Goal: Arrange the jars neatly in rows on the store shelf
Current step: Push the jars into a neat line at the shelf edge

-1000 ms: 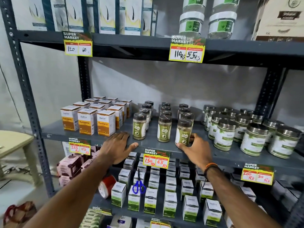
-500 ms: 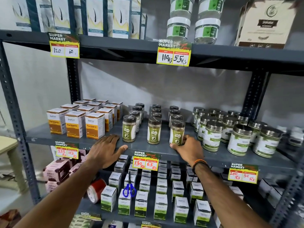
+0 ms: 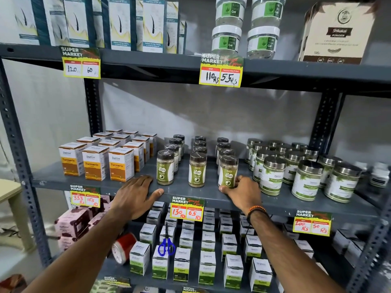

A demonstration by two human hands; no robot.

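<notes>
My right hand (image 3: 243, 192) pinches base of front-right green-labelled, dark-lidded plastic jar (image 3: 228, 172) near grey metal shelf (image 3: 190, 192) edge; left hand (image 3: 135, 194) flat, fingers spread; slide jar level with neighbours, keep upright

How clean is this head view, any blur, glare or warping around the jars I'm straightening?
Head view: wide-angle bend bows the shelf uprights at the edges; front green-label jars are sharp enough to read, the small white jars at far right smear; soft glints on the steel-lidded jars, no harsh glare; the right hand at a jar shows no motion blur.
</notes>
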